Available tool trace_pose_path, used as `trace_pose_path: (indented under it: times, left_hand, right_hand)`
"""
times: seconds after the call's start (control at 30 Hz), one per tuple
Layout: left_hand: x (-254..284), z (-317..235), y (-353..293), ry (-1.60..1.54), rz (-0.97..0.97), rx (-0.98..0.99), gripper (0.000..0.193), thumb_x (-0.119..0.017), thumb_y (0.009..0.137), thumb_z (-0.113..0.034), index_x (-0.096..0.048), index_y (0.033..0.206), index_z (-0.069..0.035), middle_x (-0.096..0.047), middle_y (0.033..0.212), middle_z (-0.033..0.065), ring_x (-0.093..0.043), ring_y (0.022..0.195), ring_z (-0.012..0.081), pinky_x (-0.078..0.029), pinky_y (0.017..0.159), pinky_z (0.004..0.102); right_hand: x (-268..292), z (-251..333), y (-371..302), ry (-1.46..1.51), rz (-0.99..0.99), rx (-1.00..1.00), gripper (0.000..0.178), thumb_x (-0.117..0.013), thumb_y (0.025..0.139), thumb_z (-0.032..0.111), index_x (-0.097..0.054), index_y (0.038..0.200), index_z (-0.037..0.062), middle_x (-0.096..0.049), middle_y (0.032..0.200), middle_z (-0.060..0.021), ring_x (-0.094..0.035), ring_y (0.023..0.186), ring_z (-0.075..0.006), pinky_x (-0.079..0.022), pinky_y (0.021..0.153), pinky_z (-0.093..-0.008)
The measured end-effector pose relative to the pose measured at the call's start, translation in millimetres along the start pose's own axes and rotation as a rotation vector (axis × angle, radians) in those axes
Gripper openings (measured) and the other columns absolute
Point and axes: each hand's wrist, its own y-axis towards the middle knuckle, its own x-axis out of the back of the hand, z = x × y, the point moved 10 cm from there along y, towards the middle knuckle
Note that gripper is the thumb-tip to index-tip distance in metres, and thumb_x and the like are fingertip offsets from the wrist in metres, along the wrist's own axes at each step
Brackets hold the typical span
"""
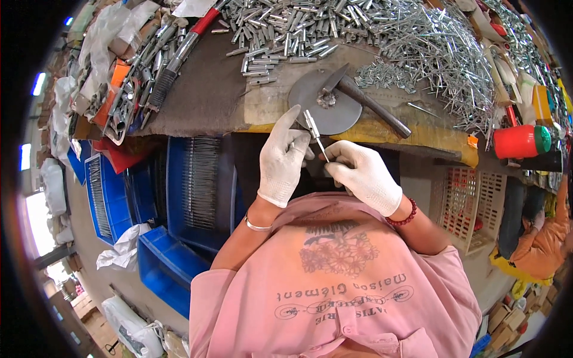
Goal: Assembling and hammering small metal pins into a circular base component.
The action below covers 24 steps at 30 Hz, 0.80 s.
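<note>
Between my gloved hands, just off the bench's front edge, a thin metal rod with a thicker silvery sleeve (311, 124) at its upper end stands tilted. My right hand (369, 180) pinches the thin lower shaft between thumb and fingers. Close to the sleeve's left side is my left hand (282, 166), its index finger stretched upward and the other fingers partly bent. Whether it touches the piece is unclear. Beyond the sleeve, a round grey metal plate (303, 100) lies on the bench, with a hammer (382, 113) resting across it.
Piles of short metal sleeves (298, 33) and thin pins (441, 59) cover the bench's far side. Tools (164, 83) crowd the left. A red jar (514, 142) sits right. Blue bins (173, 203) stand below left, a cream crate (468, 209) below right. Another person (540, 250) is at far right.
</note>
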Motion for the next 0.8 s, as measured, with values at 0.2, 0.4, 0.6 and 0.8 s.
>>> trace_pose_path:
  times: [0.2,0.4,0.6,0.8]
  left_hand:
    - [11.2,8.6,-10.3,-0.478,0.01,0.092,0.065,-0.074,0.098,-0.01,-0.045,0.156,-0.002,-0.074,0.101,0.0081,-0.063,0.079,0.0084,-0.05,0.068,0.0227]
    - [67.4,15.3,-24.5,-0.526,-0.158,0.071,0.057,-0.076,0.092,-0.007,-0.054,0.144,-0.005,-0.071,0.096,0.0041,-0.054,0.071,0.0069,-0.042,0.061,0.023]
    - [237.6,160.7,-103.0,-0.355,-0.744,0.261,0.056,-0.078,0.085,-0.008,-0.061,0.137,0.005,-0.068,0.089,0.0044,-0.059,0.068,0.0102,-0.049,0.059,0.0266]
    - [371.0,325.2,-227.6,0.274,-1.179,0.624,0.042,-0.078,0.085,-0.015,-0.074,0.123,0.003,-0.078,0.103,0.015,-0.076,0.087,0.0239,-0.059,0.079,0.0349]
  right_hand:
    - [-20.5,16.7,-0.1,-0.028,-0.044,0.17,0.024,-0.071,0.092,0.011,-0.07,0.113,0.0013,-0.072,0.089,-0.0192,-0.07,0.075,-0.026,-0.056,0.073,-0.0348]
    - [-1.9,36.2,-4.2,-0.07,-0.153,0.273,0.048,-0.062,0.096,0.0,-0.063,0.144,0.004,-0.067,0.09,-0.0043,-0.06,0.075,-0.0107,-0.052,0.072,-0.027]
    - [43.8,22.4,12.2,0.073,-0.37,0.276,0.045,-0.052,0.105,0.003,-0.057,0.149,-0.0043,-0.056,0.09,-0.0001,-0.041,0.066,-0.0048,-0.039,0.062,-0.0219]
    - [43.9,21.6,21.6,0.074,-0.374,0.264,0.042,-0.051,0.104,0.0,-0.061,0.145,-0.0032,-0.058,0.091,-0.0007,-0.045,0.065,-0.0051,-0.041,0.06,-0.022]
